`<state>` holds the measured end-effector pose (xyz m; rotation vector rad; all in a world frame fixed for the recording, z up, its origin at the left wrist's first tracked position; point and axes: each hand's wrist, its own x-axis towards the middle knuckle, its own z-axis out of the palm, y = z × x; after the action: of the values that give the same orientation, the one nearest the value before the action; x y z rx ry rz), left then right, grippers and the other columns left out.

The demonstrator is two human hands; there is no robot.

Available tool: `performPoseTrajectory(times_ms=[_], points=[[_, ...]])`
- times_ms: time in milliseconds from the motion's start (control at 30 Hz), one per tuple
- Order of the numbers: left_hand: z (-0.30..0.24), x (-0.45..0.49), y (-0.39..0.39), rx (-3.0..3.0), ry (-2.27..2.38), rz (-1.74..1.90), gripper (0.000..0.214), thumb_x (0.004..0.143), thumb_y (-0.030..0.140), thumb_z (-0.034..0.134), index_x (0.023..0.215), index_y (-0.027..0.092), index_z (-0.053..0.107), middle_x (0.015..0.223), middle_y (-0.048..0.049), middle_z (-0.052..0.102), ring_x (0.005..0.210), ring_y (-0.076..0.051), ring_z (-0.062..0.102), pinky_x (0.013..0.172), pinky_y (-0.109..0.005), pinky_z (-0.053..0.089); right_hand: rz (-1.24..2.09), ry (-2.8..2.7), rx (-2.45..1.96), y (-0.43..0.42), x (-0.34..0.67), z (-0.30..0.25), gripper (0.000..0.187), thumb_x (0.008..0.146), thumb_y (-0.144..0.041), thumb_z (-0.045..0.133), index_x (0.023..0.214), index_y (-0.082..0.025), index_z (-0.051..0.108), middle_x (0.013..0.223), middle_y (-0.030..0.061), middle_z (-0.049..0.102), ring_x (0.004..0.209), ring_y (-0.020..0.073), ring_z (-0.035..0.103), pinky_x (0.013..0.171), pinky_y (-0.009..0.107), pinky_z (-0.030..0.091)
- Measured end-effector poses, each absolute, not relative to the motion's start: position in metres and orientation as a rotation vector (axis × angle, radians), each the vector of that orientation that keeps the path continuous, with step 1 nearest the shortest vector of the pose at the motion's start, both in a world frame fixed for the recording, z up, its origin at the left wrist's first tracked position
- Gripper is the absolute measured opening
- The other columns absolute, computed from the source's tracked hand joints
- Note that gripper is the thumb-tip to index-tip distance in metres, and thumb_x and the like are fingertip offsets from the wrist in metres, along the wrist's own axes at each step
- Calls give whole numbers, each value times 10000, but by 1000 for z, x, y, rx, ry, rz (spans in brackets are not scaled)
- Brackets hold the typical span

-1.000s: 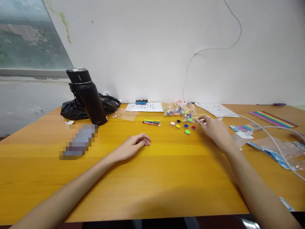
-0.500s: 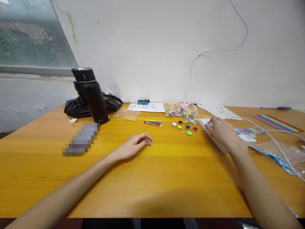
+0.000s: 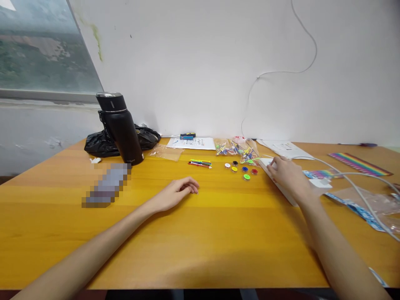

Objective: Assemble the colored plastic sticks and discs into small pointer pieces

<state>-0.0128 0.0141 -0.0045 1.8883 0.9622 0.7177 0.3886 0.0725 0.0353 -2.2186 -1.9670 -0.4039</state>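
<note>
My left hand [image 3: 177,193] rests on the wooden table, fingers loosely curved and thumb apart, with nothing in it. To the right, my right hand [image 3: 286,174] is over a flat white tray-like piece [image 3: 283,192], its fingers bent down together at the far part. Whatever its fingertips pinch, if anything, is hidden. Between the hands lies a small cluster of round coloured discs, among them a green one [image 3: 246,177], a yellow one [image 3: 234,169] and a red one [image 3: 254,171]. A bundle of thin coloured plastic sticks [image 3: 200,163] lies beyond my left hand.
A black bottle [image 3: 123,131] stands at the left before a black plastic bag [image 3: 101,144]. Clear bags of coloured parts [image 3: 226,147], paper sheets [image 3: 192,143] and a screwdriver [image 3: 187,136] lie near the wall. A white cable [image 3: 359,187] crosses the right side, near a rainbow-striped strip [image 3: 361,164].
The view has shifted slightly, so the table's things sit a little lower and further left. Both hands stay in nearly the same places, the right one still over the white piece.
</note>
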Motion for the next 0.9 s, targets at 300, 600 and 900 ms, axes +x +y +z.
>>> performPoseTrajectory(times_ms=[300, 600, 900], points=[[-5, -12, 14, 1891, 951, 725, 256, 987, 326, 450, 1109, 199, 636, 1100, -75, 709, 1052, -206, 642, 976, -353, 463, -412, -1890, -2311, 66, 378, 38, 388, 1012, -378, 342, 1081, -125, 628, 1086, 202, 659, 845, 308, 654, 675, 364, 412], [-2, -11, 12, 1900, 965, 722, 259, 987, 329, 453, 1105, 197, 643, 1100, -71, 708, 1056, -205, 639, 973, -340, 458, -417, -1918, -2318, 71, 381, 34, 360, 1014, -396, 372, 1079, -139, 615, 1091, 183, 667, 870, 307, 657, 684, 350, 419], [-4, -12, 13, 1905, 953, 721, 252, 988, 308, 442, 1108, 202, 638, 1109, -67, 710, 1057, -206, 640, 977, -347, 453, -418, -1908, -2342, 71, 378, 34, 393, 1010, -316, 324, 1127, -67, 604, 1128, 239, 641, 908, 347, 658, 669, 382, 422]])
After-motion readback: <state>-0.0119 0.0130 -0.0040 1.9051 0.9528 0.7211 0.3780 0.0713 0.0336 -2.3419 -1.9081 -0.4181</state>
